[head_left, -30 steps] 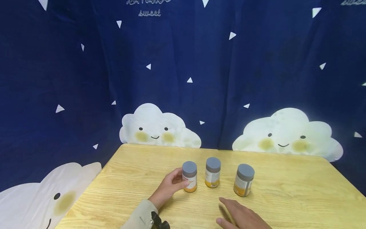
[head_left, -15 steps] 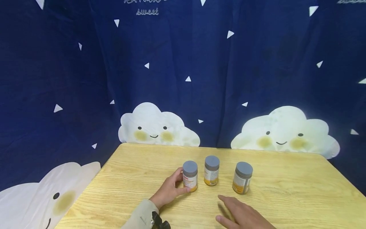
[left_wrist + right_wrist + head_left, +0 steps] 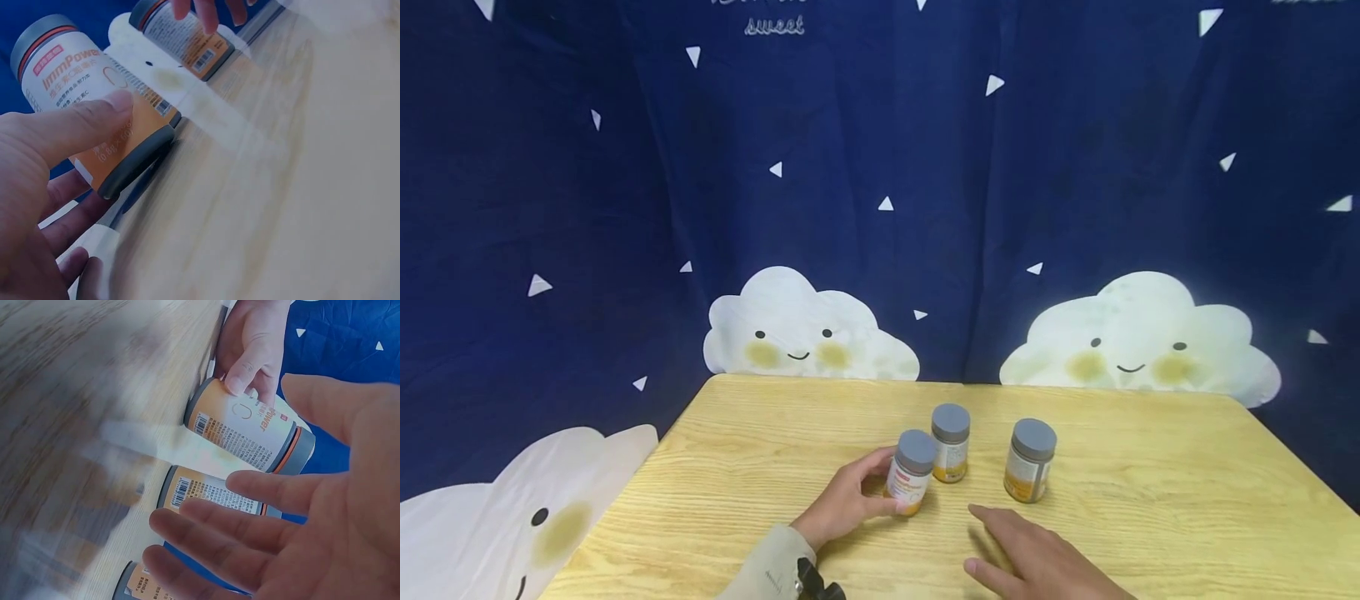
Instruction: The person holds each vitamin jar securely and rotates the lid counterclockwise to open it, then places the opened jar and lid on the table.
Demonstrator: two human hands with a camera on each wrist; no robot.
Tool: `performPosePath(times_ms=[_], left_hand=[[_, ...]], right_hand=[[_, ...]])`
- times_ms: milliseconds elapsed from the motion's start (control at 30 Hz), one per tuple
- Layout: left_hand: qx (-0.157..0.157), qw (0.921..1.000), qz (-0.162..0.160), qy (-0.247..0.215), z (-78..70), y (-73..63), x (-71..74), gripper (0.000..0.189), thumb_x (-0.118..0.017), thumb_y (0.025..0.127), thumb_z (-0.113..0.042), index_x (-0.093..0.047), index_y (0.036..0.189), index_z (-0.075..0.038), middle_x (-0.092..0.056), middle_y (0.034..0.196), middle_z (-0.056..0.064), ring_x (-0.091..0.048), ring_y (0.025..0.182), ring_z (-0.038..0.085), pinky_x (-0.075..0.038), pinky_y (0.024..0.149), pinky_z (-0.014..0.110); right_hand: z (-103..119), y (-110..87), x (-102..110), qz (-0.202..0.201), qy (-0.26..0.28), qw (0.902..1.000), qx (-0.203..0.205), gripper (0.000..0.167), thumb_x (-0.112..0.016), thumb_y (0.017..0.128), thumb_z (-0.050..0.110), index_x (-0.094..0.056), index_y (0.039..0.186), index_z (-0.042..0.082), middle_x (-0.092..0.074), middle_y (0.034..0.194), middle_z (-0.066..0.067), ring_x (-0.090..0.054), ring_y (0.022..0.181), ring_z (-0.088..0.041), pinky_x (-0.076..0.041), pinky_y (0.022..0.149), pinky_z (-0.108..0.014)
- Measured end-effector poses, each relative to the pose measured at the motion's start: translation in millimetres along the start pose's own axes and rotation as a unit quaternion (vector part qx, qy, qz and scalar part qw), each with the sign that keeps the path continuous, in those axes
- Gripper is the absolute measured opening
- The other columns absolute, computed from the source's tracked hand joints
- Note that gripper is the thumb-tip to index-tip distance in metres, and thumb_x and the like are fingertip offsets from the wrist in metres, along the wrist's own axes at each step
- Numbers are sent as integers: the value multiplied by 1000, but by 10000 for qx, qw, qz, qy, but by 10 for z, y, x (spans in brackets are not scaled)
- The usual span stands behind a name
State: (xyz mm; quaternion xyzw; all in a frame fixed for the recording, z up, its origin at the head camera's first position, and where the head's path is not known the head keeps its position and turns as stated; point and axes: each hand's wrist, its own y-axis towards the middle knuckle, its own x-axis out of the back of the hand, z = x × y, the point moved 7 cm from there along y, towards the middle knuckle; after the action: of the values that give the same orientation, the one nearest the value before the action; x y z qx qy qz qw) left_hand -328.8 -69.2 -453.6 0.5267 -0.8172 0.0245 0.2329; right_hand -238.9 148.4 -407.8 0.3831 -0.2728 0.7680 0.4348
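Head view: since half a second ago, the left hand (image 3: 847, 502) has brought the held jar (image 3: 910, 483) rightward and nearer the person; upright then, it now leans, its lid (image 3: 916, 450) tipped toward the middle jar (image 3: 951, 460). That one and the right jar (image 3: 1028, 477) stand upright on the yellowish wood-grained table (image 3: 752, 450).

Left wrist: the held jar is a smooth white-and-orange cylinder, an orange-red ring under its grey lid; the thumb (image 3: 100, 119) grips across its label.

Right wrist: the right hand (image 3: 337, 531) spreads wide, fingers extended, thumb well apart, near the jars.
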Motion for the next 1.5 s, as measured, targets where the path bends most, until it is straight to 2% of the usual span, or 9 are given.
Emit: performPosePath(times_ms=[233, 400, 567, 667, 767, 967, 1100, 1300, 1500], left_hand=[[-181, 9994, 265, -157, -93, -17, -102, 70, -80, 79, -23, -48, 141, -30, -58, 125, -8, -56, 110, 18, -40, 103, 44], [-304, 9983, 493, -34, -145, -37, -200, 68, -78, 80, -30, -47, 141, -33, -57, 124, -10, -54, 108, 14, -39, 104, 40], [-445, 9971, 602, 168, -230, -59, -293, 68, -77, 81, -33, -47, 142, -31, -56, 117, -10, -51, 104, 10, -40, 102, 36], [-558, 9963, 600, 248, -287, -53, -327, 69, -78, 80, -33, -48, 142, -29, -56, 110, -9, -50, 101, 9, -41, 99, 34], [-657, 9958, 562, 304, -308, -50, -354, 69, -78, 78, -34, -50, 141, -30, -55, 106, -9, -50, 99, 8, -41, 96, 31], [-751, 9944, 668, 323, -303, -58, -457, 69, -78, 78, -37, -50, 140, -33, -55, 106, -10, -49, 99, 6, -41, 93, 28], [-688, 9946, 719, 307, -298, -65, -487, 68, -78, 79, -38, -49, 141, -32, -55, 108, -11, -49, 100, 6, -41, 93, 27], [-672, 9938, 855, 242, -286, -53, -520, 66, -76, 81, -39, -48, 141, -33, -55, 110, -11, -49, 100, 5, -40, 93, 26], [-571, 9924, 1088, 55, -245, -59, -546, 67, -74, 85, -36, -43, 144, -33, -53, 113, -10, -48, 103, 6, -42, 91, 24]], right_hand=[[8, 14, 19, 1, 127, 9999, 33, 72, -54, 92, 58, -47, 140, 5, -52, 137, -15, -51, 121, -38, -42, 93, -61], [24, 28, 44, -121, 242, 9996, 104, 70, -56, 91, 56, -49, 138, 3, -53, 135, -15, -52, 120, -37, -42, 93, -60], [49, 64, 102, -200, 616, 9977, 224, 67, -60, 92, 49, -49, 136, 0, -54, 133, -20, -60, 109, -37, -49, 85, -54], [89, 82, 174, -499, 673, 9959, 337, 60, -60, 92, 49, -52, 132, 6, -59, 126, -16, -63, 100, -33, -53, 78, -47], [153, 94, 266, -1117, 460, 9912, 543, 49, -60, 91, 49, -58, 122, 12, -64, 114, -5, -64, 91, -23, -53, 71, -36], [190, 122, 403, -1991, 382, 9786, 349, 46, -65, 88, 50, -62, 114, 12, -63, 92, 8, -56, 71, -3, -48, 60, -23], [201, 137, 454, -2353, 193, 9716, 133, 46, -67, 85, 54, -64, 110, 15, -57, 79, 14, -49, 62, 0, -43, 55, -20], [222, 174, 500, -2368, -85, 9714, 146, 47, -66, 83, 58, -66, 101, 15, -55, 70, 15, -47, 58, 2, -40, 51, -20], [269, 217, 512, -2250, -305, 9739, 14, 45, -68, 81, 59, -61, 91, 16, -51, 66, 13, -43, 54, -3, -36, 47, -22]])
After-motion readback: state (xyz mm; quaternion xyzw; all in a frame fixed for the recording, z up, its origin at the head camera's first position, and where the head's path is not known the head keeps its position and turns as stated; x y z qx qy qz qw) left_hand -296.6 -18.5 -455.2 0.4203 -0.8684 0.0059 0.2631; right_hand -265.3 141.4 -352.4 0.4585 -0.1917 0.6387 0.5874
